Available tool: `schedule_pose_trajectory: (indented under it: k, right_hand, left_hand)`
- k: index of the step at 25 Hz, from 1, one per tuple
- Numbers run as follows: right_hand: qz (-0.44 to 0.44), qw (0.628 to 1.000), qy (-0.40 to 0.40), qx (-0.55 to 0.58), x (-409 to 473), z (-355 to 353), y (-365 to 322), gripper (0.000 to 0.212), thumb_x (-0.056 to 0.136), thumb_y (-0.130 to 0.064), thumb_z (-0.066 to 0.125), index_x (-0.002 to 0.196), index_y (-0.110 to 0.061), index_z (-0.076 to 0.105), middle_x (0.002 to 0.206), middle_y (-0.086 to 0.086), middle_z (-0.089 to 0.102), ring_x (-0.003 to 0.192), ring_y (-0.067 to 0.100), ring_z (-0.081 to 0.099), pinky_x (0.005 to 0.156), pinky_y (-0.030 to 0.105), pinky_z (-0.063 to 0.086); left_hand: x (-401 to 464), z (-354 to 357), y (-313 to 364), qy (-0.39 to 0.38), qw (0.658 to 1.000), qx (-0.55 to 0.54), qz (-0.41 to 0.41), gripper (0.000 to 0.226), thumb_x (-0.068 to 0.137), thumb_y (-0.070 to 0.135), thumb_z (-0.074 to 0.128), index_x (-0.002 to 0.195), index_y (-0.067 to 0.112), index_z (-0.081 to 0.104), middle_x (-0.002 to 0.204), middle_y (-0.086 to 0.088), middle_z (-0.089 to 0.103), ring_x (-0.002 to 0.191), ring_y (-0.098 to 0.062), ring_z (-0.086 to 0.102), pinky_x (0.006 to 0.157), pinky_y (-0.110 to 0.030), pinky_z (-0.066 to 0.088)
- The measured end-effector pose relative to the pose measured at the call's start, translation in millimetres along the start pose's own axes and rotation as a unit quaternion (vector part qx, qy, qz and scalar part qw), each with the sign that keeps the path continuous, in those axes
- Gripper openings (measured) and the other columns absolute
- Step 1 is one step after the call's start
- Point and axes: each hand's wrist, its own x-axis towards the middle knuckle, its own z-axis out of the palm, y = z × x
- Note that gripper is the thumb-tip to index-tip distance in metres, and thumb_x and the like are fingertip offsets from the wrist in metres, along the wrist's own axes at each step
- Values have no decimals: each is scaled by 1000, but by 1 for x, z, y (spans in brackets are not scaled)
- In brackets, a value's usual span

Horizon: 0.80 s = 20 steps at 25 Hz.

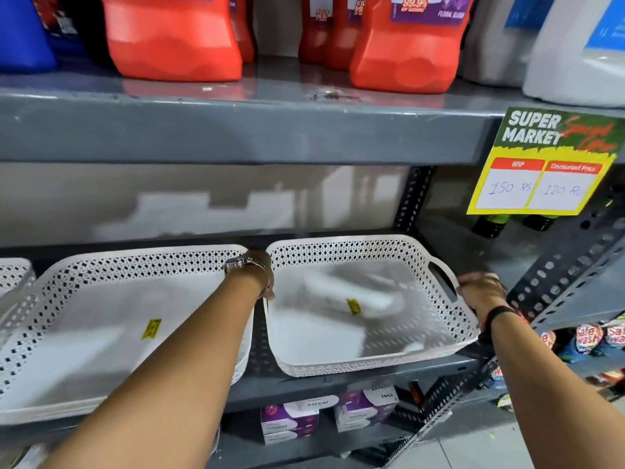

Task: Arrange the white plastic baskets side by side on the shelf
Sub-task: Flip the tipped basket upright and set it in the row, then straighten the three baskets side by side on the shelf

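Note:
Two white perforated plastic baskets stand on the grey metal shelf point(338, 384). The right basket point(449, 336) is held by both hands: my left hand point(262, 275), with a wristwatch, grips its left rim in the gap between the baskets, and my right hand point(482, 292) grips its right handle. The left basket point(44, 299) sits beside it, a narrow gap apart, partly covered by my left forearm. Each has a yellow sticker inside. A third white basket point(13, 274) shows at the far left edge.
Red, blue and white jugs point(176, 38) fill the shelf above. A yellow price sign point(541, 164) hangs at the upper right. A perforated grey upright point(568, 275) stands just right of my right hand. Purple boxes point(291, 421) sit on the shelf below.

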Motion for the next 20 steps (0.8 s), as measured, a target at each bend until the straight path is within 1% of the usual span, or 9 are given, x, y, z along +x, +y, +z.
schedule_pose_trajectory:
  k: [2, 3, 5, 8, 11, 13, 15, 17, 20]
  right_hand:
    - [-30, 997, 9, -77, -5, 4, -7, 31, 84, -20, 61, 102, 4, 68, 117, 24, 64, 110, 37, 58, 97, 38, 45]
    - [-55, 992, 28, -111, -8, 10, -14, 38, 86, -26, 58, 108, 4, 64, 121, 26, 60, 114, 38, 54, 99, 38, 42]
    - [-121, 988, 36, -92, -28, 33, -41, 44, 90, -24, 52, 124, 3, 52, 133, 28, 49, 125, 39, 45, 106, 37, 34]
    - [-217, 972, -91, 19, -83, 90, -94, 45, 93, -28, 48, 127, 2, 51, 136, 22, 51, 127, 31, 47, 102, 28, 33]
    - [-202, 943, -263, 33, -148, 146, -130, 53, 90, -48, 43, 125, -9, 47, 143, 16, 45, 131, 27, 43, 97, 28, 35]
    - [-182, 933, -308, 22, -176, 173, -142, 71, 88, -50, 47, 140, -5, 31, 146, 15, 40, 134, 28, 39, 100, 29, 35]
    - [-197, 943, -266, -23, -190, 191, -149, 72, 88, -40, 51, 141, 2, 26, 141, 20, 46, 127, 33, 47, 97, 33, 41]
    - [-195, 958, -203, -52, -194, 204, -152, 61, 92, -29, 47, 138, 5, 29, 138, 25, 48, 123, 37, 49, 97, 40, 43]
    - [-201, 965, -133, -106, -200, 215, -154, 50, 97, -20, 35, 141, 2, 27, 139, 26, 45, 125, 38, 46, 99, 40, 41]
  left_hand:
    - [0, -3, 0, 34, 999, -3, 5, 39, 76, 29, 73, 103, 2, 67, 110, -13, 71, 108, -28, 66, 93, -35, 53]
    - [1, -6, -3, 52, 998, -22, 7, 48, 76, 30, 73, 113, 0, 63, 119, -15, 67, 111, -30, 64, 94, -36, 53]
    - [0, -11, -14, 103, 992, -78, 5, 51, 79, 34, 68, 116, -1, 60, 123, -18, 64, 113, -33, 61, 94, -39, 52]
    - [-4, -11, -57, 236, 960, -146, -37, 45, 87, 38, 53, 114, 2, 58, 120, -20, 63, 111, -38, 60, 87, -41, 51]
    - [-15, 6, -136, 375, 911, -132, -111, 42, 88, 32, 54, 119, 3, 52, 122, -22, 57, 114, -40, 53, 91, -46, 44]
    - [-24, 25, -201, 412, 886, -129, -169, 53, 82, 26, 64, 125, -1, 49, 126, -29, 50, 116, -43, 46, 97, -52, 36]
    - [-37, 40, -261, 368, 888, -140, -237, 63, 81, 29, 64, 131, -3, 42, 134, -30, 42, 124, -41, 37, 106, -50, 27]
    - [-46, 50, -308, 270, 910, -125, -289, 67, 85, 41, 54, 137, 2, 35, 143, -24, 35, 133, -35, 30, 112, -44, 22]
    - [-41, 61, -337, 171, 929, -202, -258, 63, 93, 47, 35, 138, 3, 36, 141, -23, 44, 131, -35, 41, 110, -41, 31]
